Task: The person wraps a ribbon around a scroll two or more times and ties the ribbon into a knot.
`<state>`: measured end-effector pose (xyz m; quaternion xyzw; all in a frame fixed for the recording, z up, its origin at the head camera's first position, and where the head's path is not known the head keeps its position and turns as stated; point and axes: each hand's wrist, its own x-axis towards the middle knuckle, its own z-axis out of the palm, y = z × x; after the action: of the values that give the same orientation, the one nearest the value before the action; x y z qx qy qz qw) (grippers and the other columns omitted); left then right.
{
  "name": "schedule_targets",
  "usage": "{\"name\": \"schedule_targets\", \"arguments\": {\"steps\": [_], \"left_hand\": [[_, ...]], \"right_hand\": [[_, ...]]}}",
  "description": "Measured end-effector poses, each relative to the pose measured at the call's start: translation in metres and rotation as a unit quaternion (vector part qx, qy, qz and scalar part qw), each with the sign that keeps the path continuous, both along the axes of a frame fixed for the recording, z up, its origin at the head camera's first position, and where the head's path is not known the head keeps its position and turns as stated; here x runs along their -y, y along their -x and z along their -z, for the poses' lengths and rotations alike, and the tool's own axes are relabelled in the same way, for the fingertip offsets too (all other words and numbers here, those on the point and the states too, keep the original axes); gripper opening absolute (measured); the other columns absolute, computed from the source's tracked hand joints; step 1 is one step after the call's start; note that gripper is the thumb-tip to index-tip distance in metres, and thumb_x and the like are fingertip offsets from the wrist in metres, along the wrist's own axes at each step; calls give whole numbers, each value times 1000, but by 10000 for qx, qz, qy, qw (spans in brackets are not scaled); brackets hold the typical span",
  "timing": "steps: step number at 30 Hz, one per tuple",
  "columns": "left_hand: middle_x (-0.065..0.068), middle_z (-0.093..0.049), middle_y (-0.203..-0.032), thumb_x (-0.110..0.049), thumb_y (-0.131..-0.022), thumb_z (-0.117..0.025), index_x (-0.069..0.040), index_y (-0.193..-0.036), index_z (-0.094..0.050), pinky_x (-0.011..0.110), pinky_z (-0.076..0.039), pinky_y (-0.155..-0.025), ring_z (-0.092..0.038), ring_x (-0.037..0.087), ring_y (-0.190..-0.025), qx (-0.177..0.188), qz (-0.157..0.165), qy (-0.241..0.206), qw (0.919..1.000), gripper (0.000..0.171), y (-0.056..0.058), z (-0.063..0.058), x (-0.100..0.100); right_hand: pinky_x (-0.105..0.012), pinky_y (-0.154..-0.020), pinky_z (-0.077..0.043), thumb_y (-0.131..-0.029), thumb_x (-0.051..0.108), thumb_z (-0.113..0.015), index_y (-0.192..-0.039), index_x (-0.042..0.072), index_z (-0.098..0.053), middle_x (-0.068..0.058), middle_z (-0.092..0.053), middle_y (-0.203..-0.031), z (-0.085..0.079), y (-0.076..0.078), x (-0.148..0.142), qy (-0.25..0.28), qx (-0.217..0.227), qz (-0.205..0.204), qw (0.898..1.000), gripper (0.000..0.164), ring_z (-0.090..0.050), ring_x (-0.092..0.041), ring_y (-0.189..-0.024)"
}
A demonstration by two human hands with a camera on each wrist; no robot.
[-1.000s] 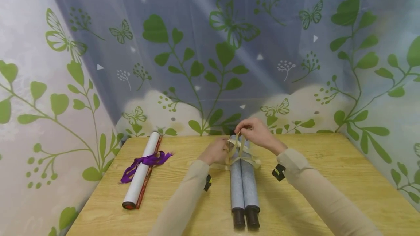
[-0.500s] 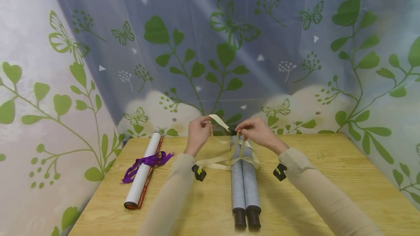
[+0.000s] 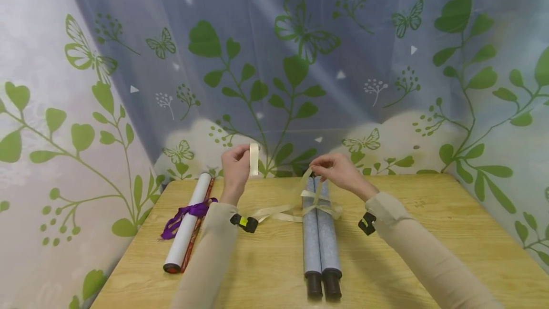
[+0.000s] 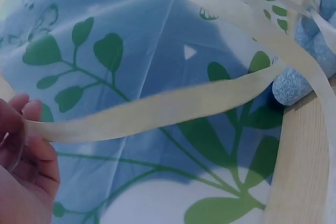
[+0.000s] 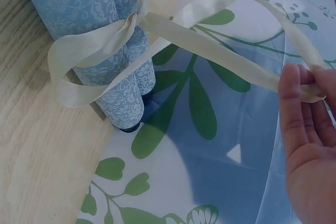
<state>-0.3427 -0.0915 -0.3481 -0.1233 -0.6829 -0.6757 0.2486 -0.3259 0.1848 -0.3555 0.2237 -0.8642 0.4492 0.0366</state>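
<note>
Two blue-grey patterned scrolls (image 3: 318,237) with dark brown end knobs lie side by side on the wooden table. A cream ribbon (image 4: 157,108) is wrapped round their far part; its loose lengths stretch toward both hands. Raised left of the scrolls, my left hand (image 3: 237,168) pinches one length of ribbon, and a short tail hangs from its fingers. Just above the scrolls' far ends, my right hand (image 3: 340,173) pinches a loop of the ribbon between thumb and fingers. In the right wrist view, a knot or crossing of the ribbon (image 5: 131,20) shows on the patterned scrolls.
A white scroll (image 3: 187,232) with a red patterned edge lies at the table's left, tied with a purple ribbon (image 3: 195,210). A curtain (image 3: 369,61) printed with leaves and butterflies hangs behind the wooden table (image 3: 411,242).
My left hand has risen from beside the scrolls and moved left, drawing a length of cream ribbon with it. My right hand has stayed nearly in place, pinching its loop.
</note>
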Motion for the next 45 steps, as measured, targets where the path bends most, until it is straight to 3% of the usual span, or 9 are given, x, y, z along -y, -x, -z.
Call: {"name": "schedule_targets", "arguments": {"steps": [5, 13, 21, 24, 29, 35, 36, 40, 45], "left_hand": [[14, -71, -78, 3, -87, -56, 3, -89, -76, 22, -45, -53, -56, 10, -58, -532, 857, 1241, 9871, 20, -17, 0, -15], [3, -68, -76, -2, -92, -51, -8, -92, -76, 24, -45, -52, -52, 10, -54, -535, 2526, 2802, 9246, 25, -49, 2, -66], [1, -73, -94, -4, -95, -51, -10, -106, -74, 16, -50, -67, -63, 5, -76, -433, 3183, 3846, 8654, 27, -61, 13, -103], [2, -73, -106, -6, -97, -50, -10, -108, -74, 16, -52, -74, -66, 6, -87, -385, 3344, 3992, 8528, 27, -60, 16, -104], [6, -74, -98, -7, -98, -53, -9, -108, -74, 18, -49, -65, -60, 3, -71, -84, 2933, 4575, 8394, 24, -49, 27, -92], [2, -74, -98, -11, -89, -69, -16, -113, -74, 22, -50, -63, -64, 10, -75, -27, 1571, 6573, 7370, 25, -45, 57, -85], [0, -74, -103, -11, -86, -72, -17, -112, -74, 24, -52, -67, -67, 12, -83, -99, 1330, 6716, 7288, 27, -45, 63, -85], [-2, -74, -89, -14, -84, -74, -20, -95, -78, 28, -53, -65, -68, 15, -80, -509, 628, 6925, 7169, 13, -45, 83, -88], [-6, -67, -70, -18, -86, -69, -21, -75, -74, 27, -48, -55, -61, 11, -63, -903, 480, 6795, 7266, 13, -51, 88, -92]], "right_hand": [[-33, -71, -57, -98, 23, -61, -114, 6, -71, -14, -71, -104, -2, 0, 1, -85, -68, -14, 9999, 26, -70, -27, -80], [-37, -72, -58, -98, 19, -61, -110, 6, -72, -11, -72, -104, -7, 1, 3, -229, -369, -105, 9990, 21, -69, -22, -86], [-39, -78, -57, -98, 19, -60, -109, 9, -73, -8, -73, -101, -7, 1, 0, -318, -636, -215, 9972, 19, -70, -21, -87], [-35, -71, -58, -98, 17, -60, -108, 8, -73, -10, -73, -100, -7, 2, 0, -266, -546, -273, 9978, 18, -69, -21, -79], [-31, -68, -57, -99, 15, -59, -110, 7, -71, -13, -72, -103, -7, 0, 0, -334, -326, -252, 9986, 19, -69, -27, -78], [-32, -68, -57, -99, 17, -59, -113, 5, -70, -16, -71, -101, -8, -2, 2, -321, -77, -171, 9993, 22, -69, -26, -77], [-32, -68, -57, -99, 18, -59, -113, 5, -70, -15, -71, -100, -7, -3, 3, -330, -74, -145, 9993, 22, -69, -25, -77], [-32, -68, -57, -98, 20, -60, -110, 7, -71, -15, -71, -98, -6, -3, 4, -333, -59, -84, 9994, 21, -69, -23, -77], [-32, -69, -57, -99, 22, -59, -110, 9, -71, -15, -71, -95, -6, -1, 5, -365, -80, -93, 9993, 21, -69, -26, -77]]}}
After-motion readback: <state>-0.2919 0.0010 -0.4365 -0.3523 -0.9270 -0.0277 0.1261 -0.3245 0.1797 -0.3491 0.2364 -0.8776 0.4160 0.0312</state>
